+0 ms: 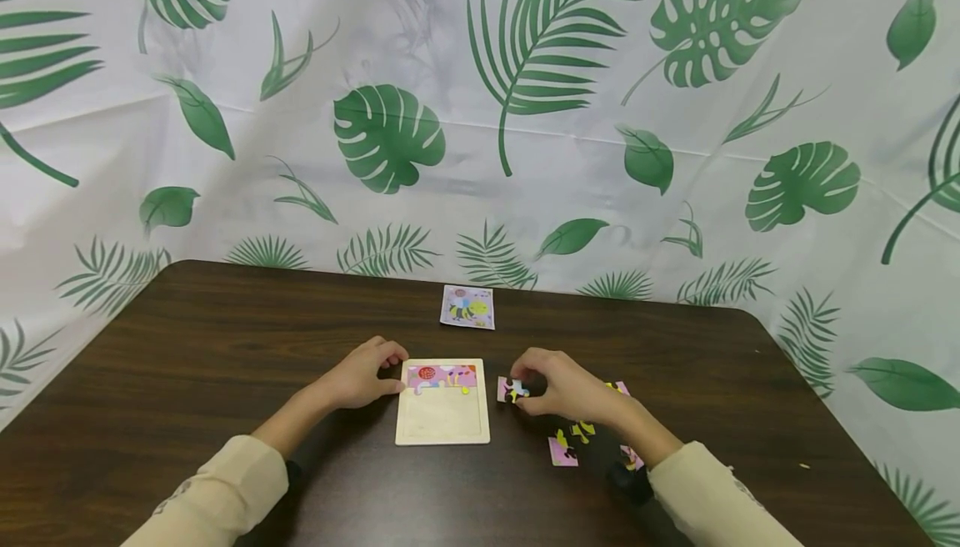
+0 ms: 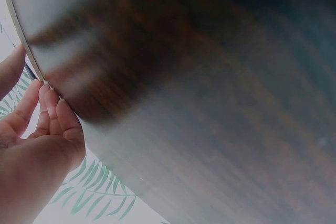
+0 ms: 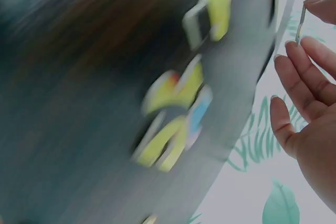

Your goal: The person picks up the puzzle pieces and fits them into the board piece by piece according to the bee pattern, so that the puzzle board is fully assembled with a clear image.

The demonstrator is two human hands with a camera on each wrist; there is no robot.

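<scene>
On a dark wood-look surface (image 1: 330,480), a person in pale sleeves (image 1: 238,480) works at a picture puzzle with both bare hands. The right hand (image 1: 561,384) has a piece (image 1: 504,388) in its grip, pinched between thumb and fingertips, just beside the right edge of a square tray (image 1: 442,420); the right wrist view shows that piece nearly edge-on. The left hand (image 1: 362,376) is at the tray's left side, thumb against the edge and fingertips by the upper left corner, its grip loose, touching the frame without closing around it.

Within the tray, a pink row (image 1: 442,376) of fitted pieces fills the top, with pale wood bare below it. Loose pieces (image 1: 562,453) in pink, yellow and black lie to the right, near and partly beneath the right forearm; in the right wrist view those nearby are blurred. Behind the tray, near the far edge, lies a small card (image 1: 467,308) printed with a yellow-and-black striped figure. A white sheet (image 1: 570,197) patterned with green leaves hangs beyond, and a dark band (image 1: 630,482) shows by the right wrist.
</scene>
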